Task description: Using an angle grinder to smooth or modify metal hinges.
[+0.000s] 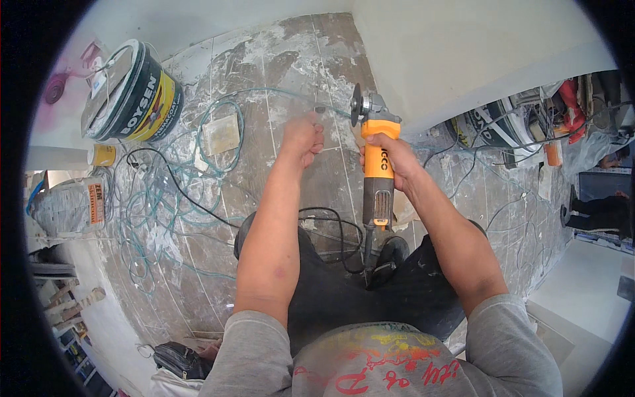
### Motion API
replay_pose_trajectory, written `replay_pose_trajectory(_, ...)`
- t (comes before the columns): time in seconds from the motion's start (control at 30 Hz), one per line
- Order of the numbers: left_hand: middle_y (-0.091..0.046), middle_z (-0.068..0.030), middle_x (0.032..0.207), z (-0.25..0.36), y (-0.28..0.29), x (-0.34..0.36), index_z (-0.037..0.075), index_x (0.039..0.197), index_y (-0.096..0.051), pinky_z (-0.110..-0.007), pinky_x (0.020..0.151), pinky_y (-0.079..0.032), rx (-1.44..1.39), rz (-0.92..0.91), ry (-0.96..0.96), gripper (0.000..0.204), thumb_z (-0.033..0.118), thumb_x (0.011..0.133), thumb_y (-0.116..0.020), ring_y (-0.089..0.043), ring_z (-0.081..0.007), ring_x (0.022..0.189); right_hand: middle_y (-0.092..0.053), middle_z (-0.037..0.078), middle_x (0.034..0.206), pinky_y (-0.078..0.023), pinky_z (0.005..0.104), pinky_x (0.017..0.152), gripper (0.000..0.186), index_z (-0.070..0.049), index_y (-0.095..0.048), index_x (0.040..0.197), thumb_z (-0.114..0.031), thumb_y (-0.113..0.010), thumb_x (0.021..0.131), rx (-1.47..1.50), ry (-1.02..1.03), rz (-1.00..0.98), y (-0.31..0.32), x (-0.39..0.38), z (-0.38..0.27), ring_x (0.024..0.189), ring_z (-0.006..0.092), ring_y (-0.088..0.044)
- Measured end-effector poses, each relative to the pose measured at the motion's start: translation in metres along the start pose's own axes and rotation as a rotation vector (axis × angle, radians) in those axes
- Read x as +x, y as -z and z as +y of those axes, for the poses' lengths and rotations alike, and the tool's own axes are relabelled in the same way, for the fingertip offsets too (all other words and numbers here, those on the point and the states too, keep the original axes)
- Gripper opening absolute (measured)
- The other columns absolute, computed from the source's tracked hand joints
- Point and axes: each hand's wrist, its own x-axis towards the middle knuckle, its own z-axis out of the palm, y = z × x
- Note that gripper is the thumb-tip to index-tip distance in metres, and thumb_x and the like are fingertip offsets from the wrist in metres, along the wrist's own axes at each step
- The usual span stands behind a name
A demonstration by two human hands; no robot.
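My right hand (397, 157) is wrapped round the yellow body of an angle grinder (379, 188), held upright above my lap. Its round dark disc (356, 104) is at the top, facing left, and its cord runs down from the grey lower end. My left hand (304, 137) is closed, a short way left of the disc and apart from the grinder. A small dark piece (320, 109) shows at its fingertips; its kind is too small to make out.
A large paint bucket (149, 106) stands at the far left, beside a small yellow tub (102, 155). Tangled green cords (155, 212) spread over the dusty tiled floor near a square tile piece (221, 135). A plastic bag (69, 205) lies left; clutter fills the right recess.
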Motion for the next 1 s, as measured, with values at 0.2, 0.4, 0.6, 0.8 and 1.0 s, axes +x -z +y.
replay_pose_trajectory(0.2,-0.045,-0.0023,0.069,0.002,-0.005,-0.006,0.006,0.115,-0.046,-0.026,0.04,-0.022,0.053,0.009,-0.054,0.019,0.018,0.1,-0.044,-0.031,-0.0085,0.045,-0.063,0.012,0.087,-0.057,0.0373,0.06,0.039,0.002,-0.049,0.112,-0.019,-0.065,0.082,0.013,-0.017,-0.038,-0.005,-0.005,-0.005,0.069,0.0219,-0.065)
replay_pose_trajectory(0.4,-0.046,-0.0009,0.069,0.001,-0.01,-0.01,0.008,0.113,-0.047,-0.026,0.04,-0.023,0.101,0.006,-0.115,0.018,0.021,0.101,-0.045,-0.031,-0.0081,0.046,-0.064,0.011,0.083,-0.056,0.0346,0.058,0.033,0.004,-0.055,0.106,-0.015,-0.066,0.082,-0.222,0.086,0.012,-0.01,-0.006,-0.012,0.064,0.0202,-0.065)
replay_pose_trajectory(0.6,-0.045,0.0,0.068,0.013,-0.004,-0.016,0.007,0.114,-0.047,-0.024,0.039,-0.021,0.062,0.003,-0.106,0.021,0.023,0.101,-0.044,-0.031,-0.0073,0.046,-0.064,0.008,0.081,-0.051,0.0327,0.056,0.027,0.001,-0.062,0.095,-0.01,-0.074,0.074,-0.39,0.168,0.159,-0.012,0.0,-0.004,0.064,0.0176,-0.062)
replay_pose_trajectory(0.8,-0.044,0.0007,0.067,0.015,0.003,-0.018,0.007,0.114,-0.047,-0.023,0.039,-0.02,-0.013,-0.168,0.069,0.022,0.025,0.101,-0.043,-0.03,-0.0058,0.046,-0.064,0.006,0.082,-0.051,0.0321,0.059,0.029,-0.001,-0.062,0.097,-0.01,-0.075,0.072,-0.4,0.27,0.247,-0.01,0.005,-0.011,0.067,0.0165,-0.062)
replay_pose_trajectory(1.0,-0.04,0.002,0.066,0.023,0.007,-0.019,0.006,0.115,-0.047,-0.023,0.038,-0.022,-0.122,-0.199,0.133,0.021,0.022,0.101,-0.046,-0.032,-0.0054,0.046,-0.064,0.006,0.081,-0.051,0.0321,0.059,0.027,0.0,-0.062,0.096,-0.009,-0.074,0.074,-0.358,0.313,0.223,-0.013,0.001,-0.02,0.067,0.016,-0.062)
